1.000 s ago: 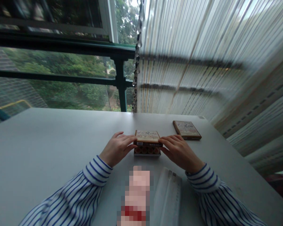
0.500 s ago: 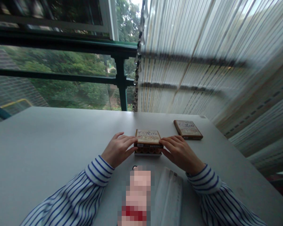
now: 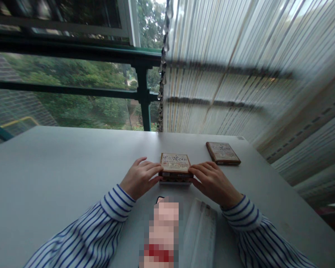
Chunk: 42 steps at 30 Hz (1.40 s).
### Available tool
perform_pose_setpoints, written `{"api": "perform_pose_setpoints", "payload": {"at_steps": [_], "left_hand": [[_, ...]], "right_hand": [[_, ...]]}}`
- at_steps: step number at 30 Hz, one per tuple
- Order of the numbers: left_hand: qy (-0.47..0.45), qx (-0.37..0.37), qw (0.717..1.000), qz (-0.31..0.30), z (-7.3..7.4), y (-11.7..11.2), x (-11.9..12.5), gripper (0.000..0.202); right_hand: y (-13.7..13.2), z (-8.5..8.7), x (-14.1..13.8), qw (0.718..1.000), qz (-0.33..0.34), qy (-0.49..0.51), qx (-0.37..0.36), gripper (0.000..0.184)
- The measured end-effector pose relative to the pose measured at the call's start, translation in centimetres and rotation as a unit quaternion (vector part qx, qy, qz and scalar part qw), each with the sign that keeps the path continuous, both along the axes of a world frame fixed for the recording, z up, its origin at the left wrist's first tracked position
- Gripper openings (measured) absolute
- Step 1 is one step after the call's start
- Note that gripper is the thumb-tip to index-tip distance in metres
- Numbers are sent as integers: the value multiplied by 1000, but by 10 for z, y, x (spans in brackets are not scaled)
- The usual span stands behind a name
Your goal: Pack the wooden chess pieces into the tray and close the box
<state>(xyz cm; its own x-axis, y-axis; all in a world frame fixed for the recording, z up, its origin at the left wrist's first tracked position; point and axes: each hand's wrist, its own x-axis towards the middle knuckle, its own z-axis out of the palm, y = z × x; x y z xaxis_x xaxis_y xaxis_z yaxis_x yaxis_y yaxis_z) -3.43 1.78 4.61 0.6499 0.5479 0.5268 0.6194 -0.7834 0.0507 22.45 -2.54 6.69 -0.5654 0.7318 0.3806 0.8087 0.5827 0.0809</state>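
Note:
A small brown box lid (image 3: 175,164) with a pale printed top sits low over its white tray (image 3: 175,181) of round brown pieces on the grey table (image 3: 58,167). My left hand (image 3: 141,178) grips the lid's left side with thumb and fingers. My right hand (image 3: 212,178) grips its right side the same way. Both arms wear blue-striped white sleeves.
A second flat brown box (image 3: 222,153) lies at the table's far right. A white paper packet (image 3: 201,234) lies near the front edge, beside a blurred patch. Behind the table are a window with a green railing (image 3: 142,96) and a string curtain (image 3: 240,67).
The lid has come down over the tray, so less of the brown pieces shows. Both hands stayed on its sides.

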Motion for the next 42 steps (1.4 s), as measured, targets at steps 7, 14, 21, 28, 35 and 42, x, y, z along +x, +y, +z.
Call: {"api": "perform_pose_setpoints", "payload": {"at_steps": [7,14,21,28,35,42], "left_hand": [[8,-9,1000,0,-2,0,-1,22],[7,-7,1000,-2,-2,-2,-1,20],[3,-9,1000,-6,-3,-3,0,19],[8,-15,1000,-2,-5,-4,0,18],[5,-18,1000,0,-7,-5,0,18],[8,-15,1000,8,-8,-6,1,17]], "right_hand": [[0,-2,0,1000,5,-6,-8,24],[0,-4,0,1000,7,-6,-16,23],[0,-3,-1,1000,5,-11,-27,23],[-2,-4,-3,999,7,-19,-27,21],[-3,-4,-3,999,10,-23,-23,21],[-4,-4,-5,999,13,-27,-21,20]]}}
